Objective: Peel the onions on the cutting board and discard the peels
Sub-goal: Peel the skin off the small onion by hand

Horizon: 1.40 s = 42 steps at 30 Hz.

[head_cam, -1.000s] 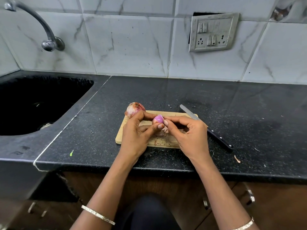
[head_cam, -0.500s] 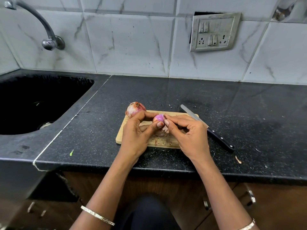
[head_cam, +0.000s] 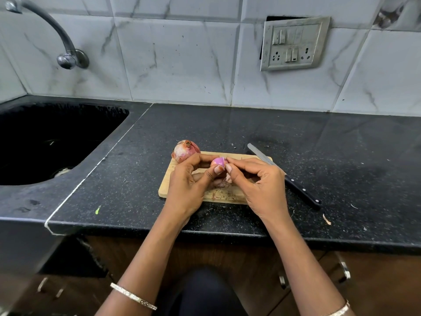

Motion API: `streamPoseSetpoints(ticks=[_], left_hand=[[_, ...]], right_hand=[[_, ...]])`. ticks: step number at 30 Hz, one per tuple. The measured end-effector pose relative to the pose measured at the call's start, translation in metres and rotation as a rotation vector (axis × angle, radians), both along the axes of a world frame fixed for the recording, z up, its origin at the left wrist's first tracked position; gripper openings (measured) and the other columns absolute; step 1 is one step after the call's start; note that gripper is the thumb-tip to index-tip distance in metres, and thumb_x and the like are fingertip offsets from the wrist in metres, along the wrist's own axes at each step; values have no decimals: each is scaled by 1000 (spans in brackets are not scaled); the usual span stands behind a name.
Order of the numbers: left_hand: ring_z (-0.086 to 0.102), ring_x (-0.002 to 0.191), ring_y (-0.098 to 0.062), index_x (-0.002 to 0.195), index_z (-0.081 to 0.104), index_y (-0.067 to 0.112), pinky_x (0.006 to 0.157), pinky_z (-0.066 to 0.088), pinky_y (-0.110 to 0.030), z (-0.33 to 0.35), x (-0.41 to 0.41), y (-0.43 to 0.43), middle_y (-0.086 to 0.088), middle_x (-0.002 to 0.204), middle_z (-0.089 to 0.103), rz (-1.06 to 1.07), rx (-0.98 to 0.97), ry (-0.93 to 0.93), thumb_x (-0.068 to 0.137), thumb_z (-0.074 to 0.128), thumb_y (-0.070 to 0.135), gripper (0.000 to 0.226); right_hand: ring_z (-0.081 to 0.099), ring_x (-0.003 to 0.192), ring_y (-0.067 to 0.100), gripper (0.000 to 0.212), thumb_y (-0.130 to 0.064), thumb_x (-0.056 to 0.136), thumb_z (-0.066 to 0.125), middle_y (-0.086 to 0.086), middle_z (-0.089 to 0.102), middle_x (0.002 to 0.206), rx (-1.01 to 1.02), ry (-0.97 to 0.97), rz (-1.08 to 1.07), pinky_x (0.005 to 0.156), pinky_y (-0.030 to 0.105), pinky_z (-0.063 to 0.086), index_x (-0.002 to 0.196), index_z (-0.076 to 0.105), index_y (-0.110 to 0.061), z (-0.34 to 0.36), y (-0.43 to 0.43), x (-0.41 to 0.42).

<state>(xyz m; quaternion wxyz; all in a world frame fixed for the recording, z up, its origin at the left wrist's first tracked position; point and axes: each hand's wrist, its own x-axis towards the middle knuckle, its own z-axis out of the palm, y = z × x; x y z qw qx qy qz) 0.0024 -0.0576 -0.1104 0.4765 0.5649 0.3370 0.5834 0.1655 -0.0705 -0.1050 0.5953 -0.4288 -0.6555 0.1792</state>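
Note:
A small purple onion (head_cam: 218, 161) is held above the wooden cutting board (head_cam: 167, 183). My left hand (head_cam: 190, 185) grips it from the left, thumb against its front. My right hand (head_cam: 257, 182) pinches a strip of its skin at the onion's right side. Loose pale peels (head_cam: 224, 182) lie on the board under my fingers. A larger unpeeled red onion (head_cam: 185, 151) sits at the board's far left corner.
A black-handled knife (head_cam: 284, 175) lies along the board's right edge on the black counter (head_cam: 341, 156). The dark sink (head_cam: 45, 142) and tap (head_cam: 57, 37) are at the left. A peel scrap (head_cam: 326, 219) lies at the right.
My right fingers have shifted slightly at the small onion's side, working its skin. The onion, board and knife stay where they were.

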Motion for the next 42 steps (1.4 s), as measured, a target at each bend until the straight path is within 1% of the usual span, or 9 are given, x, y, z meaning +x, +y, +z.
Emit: streamPoseSetpoints(ticks=[12,17,21,24,30,33,36,40,42], left_hand=[[77,90,-30,107,71,6,82,63,-37,0,1,-1,-9,105,77,-8,-14,26,87,74,16,23],[77,91,-27,110,72,5,78,63,-29,0,2,0,-9,104,77,-12,-30,37,90,72,15,23],[77,90,-28,112,71,3,77,63,-28,1,3,-1,-8,103,77,-6,-39,6,92,70,12,22],[77,87,-25,111,71,4,74,63,-27,2,3,-2,-4,102,77,28,-10,30,91,71,11,21],[77,83,-16,108,69,2,73,60,-22,2,0,-3,-7,103,76,95,52,111,87,76,9,23],[78,85,-20,107,69,4,75,61,-26,1,0,-2,-8,104,76,87,42,110,86,78,13,24],[77,80,-12,106,69,2,71,60,-21,2,1,-4,-5,98,76,107,43,139,86,78,11,23],[78,84,-23,105,69,4,76,64,-35,2,1,-4,-6,100,76,89,8,124,83,79,18,28],[78,85,-26,105,69,3,77,64,-36,2,2,-4,-8,101,76,77,-15,92,84,78,16,27]], right_hand=[[69,76,6,12,-12,90,75,-3,75,81,72,-96,-66,68,15,51,99,81,-8,-1,2,-2],[71,80,6,11,-11,87,74,-4,78,84,98,-141,-144,72,29,57,93,82,-11,-1,3,-2],[72,84,4,11,-12,88,76,-9,78,89,39,-55,-117,76,21,58,98,81,-13,2,-1,-2],[74,85,8,15,-13,86,80,-9,78,91,-16,16,-48,76,26,60,102,80,-13,2,-3,-3],[74,88,4,12,-11,86,79,-6,79,92,-27,-3,-25,81,28,59,98,81,-11,3,-2,0],[73,84,3,10,-10,86,79,-8,78,87,6,-29,-60,78,26,59,95,82,-11,3,-4,-2],[73,78,6,7,-9,85,79,-8,77,83,48,-85,-116,72,30,60,91,82,-12,2,-4,-4],[69,70,10,2,-11,85,76,-6,73,77,92,-156,-189,64,36,58,85,78,-10,-1,-1,-6],[68,69,11,1,-11,85,75,-6,72,76,90,-157,-197,63,37,57,86,76,-10,-2,0,-6]])
